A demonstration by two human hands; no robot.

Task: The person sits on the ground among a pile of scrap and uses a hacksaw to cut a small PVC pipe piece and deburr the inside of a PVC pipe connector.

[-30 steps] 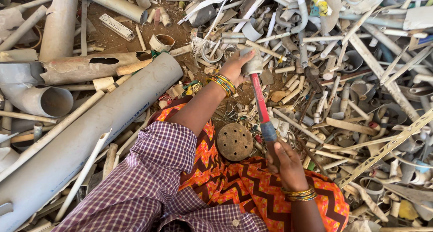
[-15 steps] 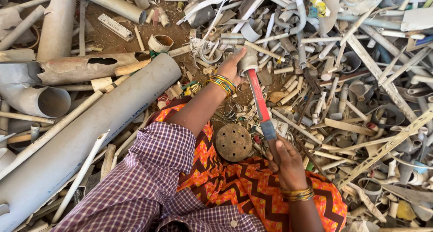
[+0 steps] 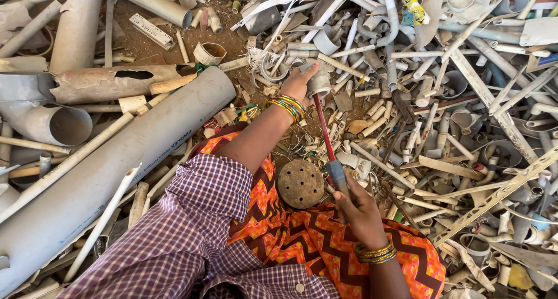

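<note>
Since a second ago the red-handled tool (image 3: 323,130) has swung slightly: its far end, which lay a little to the right of the left hand, now sits right under the small grey pipe fitting (image 3: 319,84) that the left hand (image 3: 300,85) holds, so the shaft runs almost straight from the lap out to the fitting. The left hand has crept a touch farther into the heap, while the right hand (image 3: 356,209) has hardly shifted. That reads as the tool being lined up on, or pressed into, the fitting, so the work on this piece looks to be under way rather than finished. The left fingers are curled round the fitting from the left and above, closed on it; how tightly cannot be told. The right fingers are wrapped shut round the tool's dull blue-grey grip (image 3: 337,176), near the lap. The fitting is a short, pale grey, dusty stub of pipe, standing roughly upright among loose offcuts, at the far middle of the scene just beyond the banded wrist. The tool has a thin red shaft; its working tip is hidden by the fitting. A round brown perforated disc (image 3: 300,184) lies on the orange zigzag cloth (image 3: 302,246), just left of the grip, and a long grey pipe (image 3: 110,171) lies at the left.
</note>
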